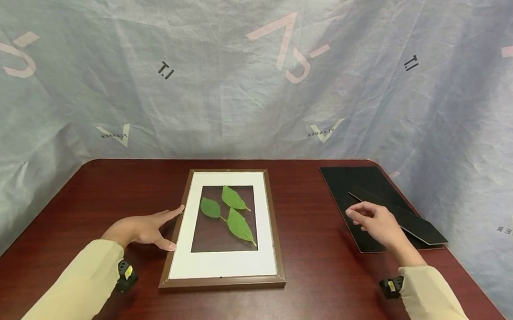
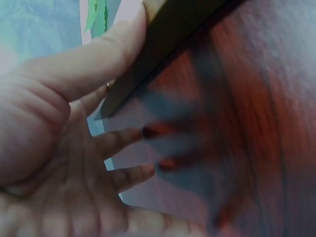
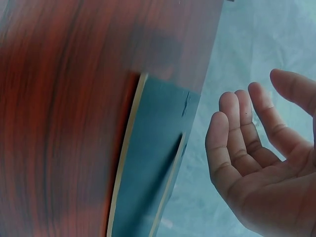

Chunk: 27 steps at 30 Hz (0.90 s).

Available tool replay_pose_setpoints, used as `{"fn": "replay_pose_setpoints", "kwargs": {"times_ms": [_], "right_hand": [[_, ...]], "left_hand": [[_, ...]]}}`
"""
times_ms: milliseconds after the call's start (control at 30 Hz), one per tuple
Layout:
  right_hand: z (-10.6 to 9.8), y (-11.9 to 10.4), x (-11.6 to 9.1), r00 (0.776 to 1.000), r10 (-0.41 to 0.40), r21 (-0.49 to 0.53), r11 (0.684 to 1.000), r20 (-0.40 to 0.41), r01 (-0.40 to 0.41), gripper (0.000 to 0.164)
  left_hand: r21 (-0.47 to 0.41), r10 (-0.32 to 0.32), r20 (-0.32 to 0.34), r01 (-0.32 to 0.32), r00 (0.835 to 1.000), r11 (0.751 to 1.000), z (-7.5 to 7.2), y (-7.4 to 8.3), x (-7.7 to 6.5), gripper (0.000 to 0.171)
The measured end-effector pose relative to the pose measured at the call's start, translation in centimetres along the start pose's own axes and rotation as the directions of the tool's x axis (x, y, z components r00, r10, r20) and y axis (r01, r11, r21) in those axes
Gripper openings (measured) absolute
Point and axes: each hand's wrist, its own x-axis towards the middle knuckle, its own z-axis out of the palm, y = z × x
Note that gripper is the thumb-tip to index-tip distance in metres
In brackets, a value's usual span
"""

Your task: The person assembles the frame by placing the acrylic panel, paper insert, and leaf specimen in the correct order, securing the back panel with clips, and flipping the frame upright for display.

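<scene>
One left hand [image 1: 146, 228] touching frame [image 1: 223, 283], fingers spread; right hand [image 1: 377, 223] near boards [image 1: 351, 179], fingers loosely bent.

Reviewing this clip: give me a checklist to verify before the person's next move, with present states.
1. Left grip touching the picture frame: ok, at its left edge.
2. Right grip holding nothing: ok.
3. Three green leaves within the opening of the white mat: ok.
4. Leaves fixed in place: cannot tell.
5. Black board over the frame: not ok, it lies apart, to the right.
</scene>
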Motion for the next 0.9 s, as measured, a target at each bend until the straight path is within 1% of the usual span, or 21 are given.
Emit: {"fn": "replay_pose_setpoints", "kwargs": {"times_ms": [100,333,500,733,900], "right_hand": [[-0.6,0.4,-0.1,1.000,0.013,-0.015,1.000,-0.010,-0.014,0.039],[-2.3,1.3,-0.2,0.998,0.064,-0.042,0.997,-0.023,-0.065,0.046],[-3.3,1.9,-0.2,0.995,0.086,-0.059,0.994,-0.045,-0.089,0.053],[-5.6,3.2,-0.2,0.988,0.142,-0.108,0.983,-0.052,-0.147,0.069],[-7.0,4.1,-0.1,0.983,0.171,-0.118,0.977,-0.060,-0.177,0.073]], "left_hand": [[0.006,-0.001,0.006,0.001,1.000,1.000,0.0,0.4,0.1,0.111],[-0.083,-0.060,0.007,0.060,0.998,0.995,0.1,0.7,-0.1,0.113],[-0.101,-0.062,0.009,0.063,0.998,0.993,0.1,0.7,-0.3,0.113],[-0.116,-0.072,0.022,0.074,0.997,0.990,0.2,0.7,-0.4,0.113],[-0.111,-0.069,0.028,0.071,0.997,0.991,0.0,0.8,-0.4,0.113]]}}
